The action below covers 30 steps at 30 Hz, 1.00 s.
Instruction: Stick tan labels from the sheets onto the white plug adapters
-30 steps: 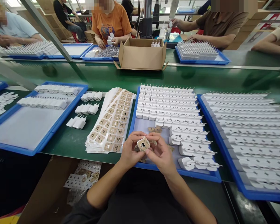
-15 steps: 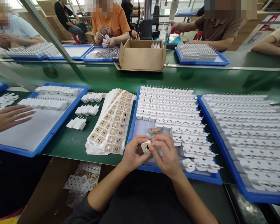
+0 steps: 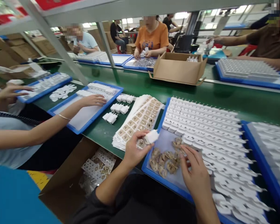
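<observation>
White charger plug [image 3: 151, 137] held tilted above the label sheets [image 3: 137, 119].

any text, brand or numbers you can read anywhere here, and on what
No text here can be read.
Label sheets: print on each sticker, too small.
Orange shirt: a graphic, blurred.
Red sign at the top: cut off, no letters legible.
White charger in the left hand: no marking visible.
Peeled backings near the right hand: blurred.
</observation>
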{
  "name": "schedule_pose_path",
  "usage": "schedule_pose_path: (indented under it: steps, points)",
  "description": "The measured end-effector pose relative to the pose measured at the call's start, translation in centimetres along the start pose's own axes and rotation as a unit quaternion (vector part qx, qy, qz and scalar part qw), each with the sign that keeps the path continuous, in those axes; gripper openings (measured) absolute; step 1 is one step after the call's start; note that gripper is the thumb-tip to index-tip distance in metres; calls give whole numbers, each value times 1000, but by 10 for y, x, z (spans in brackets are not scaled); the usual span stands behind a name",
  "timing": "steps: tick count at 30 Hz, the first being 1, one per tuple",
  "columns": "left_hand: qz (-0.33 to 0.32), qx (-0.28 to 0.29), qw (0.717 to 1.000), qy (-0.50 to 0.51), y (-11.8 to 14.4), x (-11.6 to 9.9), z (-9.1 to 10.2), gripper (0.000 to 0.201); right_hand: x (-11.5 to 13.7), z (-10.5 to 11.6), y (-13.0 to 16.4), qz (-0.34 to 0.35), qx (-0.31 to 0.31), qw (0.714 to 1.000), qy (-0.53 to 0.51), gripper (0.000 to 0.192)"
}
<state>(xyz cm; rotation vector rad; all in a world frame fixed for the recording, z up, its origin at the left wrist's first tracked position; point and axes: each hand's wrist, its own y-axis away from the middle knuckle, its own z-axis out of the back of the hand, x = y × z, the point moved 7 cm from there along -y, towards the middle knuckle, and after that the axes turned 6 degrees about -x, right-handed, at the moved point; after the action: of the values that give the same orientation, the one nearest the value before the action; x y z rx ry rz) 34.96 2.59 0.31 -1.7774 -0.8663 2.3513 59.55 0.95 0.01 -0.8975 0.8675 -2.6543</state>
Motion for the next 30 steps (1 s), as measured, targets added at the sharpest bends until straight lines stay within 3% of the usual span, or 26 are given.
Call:
schedule_pose_path:
  steps: [3, 6, 10, 15, 18, 20, 23, 26, 30]
  points:
    - [10, -107, 989, -105, -24, 34, 66, 38, -2, -5, 3, -6, 24, 999, -27, 28]
    - [28, -110, 943, -313, -49, 68, 110, 34, -4, -8, 5, -11, 43, 998, -37, 29]
    - [30, -84, 910, -405, -68, 96, 129, 26, -9, -14, 10, -19, 69, 996, -52, 29]
    - [39, -102, 862, -495, -65, 99, 137, 30, -14, -18, 15, -27, 79, 995, -46, 30]
    - [20, -104, 843, -528, -59, 84, 136, 32, -13, -19, 15, -25, 86, 995, -45, 30]
    - [-13, -83, 862, -500, -52, 67, 122, 23, -11, -20, 15, -27, 92, 994, -46, 29]
    - [-40, 26, 886, -461, -37, 49, 82, 25, -8, -20, 13, -24, 93, 994, -47, 29]
    - [-23, 125, 877, -463, -21, 44, 47, 31, -6, -18, 13, -21, 88, 994, -53, 28]
    - [-2, 143, 864, -483, -13, 45, 33, 25, -6, -17, 14, -20, 84, 994, -62, 28]
